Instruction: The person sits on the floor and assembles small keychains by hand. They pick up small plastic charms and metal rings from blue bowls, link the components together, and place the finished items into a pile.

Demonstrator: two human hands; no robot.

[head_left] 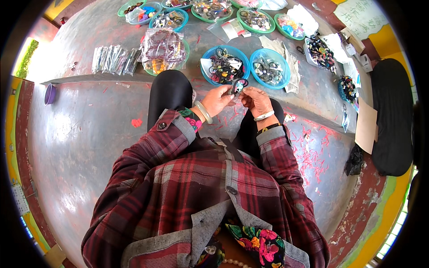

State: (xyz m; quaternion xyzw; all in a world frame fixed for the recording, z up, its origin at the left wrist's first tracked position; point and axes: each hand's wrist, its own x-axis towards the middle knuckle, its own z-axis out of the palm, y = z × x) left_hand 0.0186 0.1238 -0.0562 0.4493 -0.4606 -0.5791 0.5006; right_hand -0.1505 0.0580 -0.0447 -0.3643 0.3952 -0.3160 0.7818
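Observation:
Above my knees, both hands meet at a small black hair tie [240,85] with a pale, colourful ornament on it. My left hand [213,102] is closed on it from the left, fingertips pinching. From the other side my right hand [256,102] pinches it near the ornament. Just beyond them stands a blue basket [247,57] heaped with black hair ties and a white paper. Beside it, a second blue basket [254,67] holds small pale and dark ornaments.
A green basket [187,50] piled with bagged beads stands left of the blue ones, next to several slim plastic packets [115,60]. More filled baskets line the far side. A raised ledge edge [111,81] crosses ahead; a purple cup [50,94] lies left. Red scraps [315,156] litter the floor.

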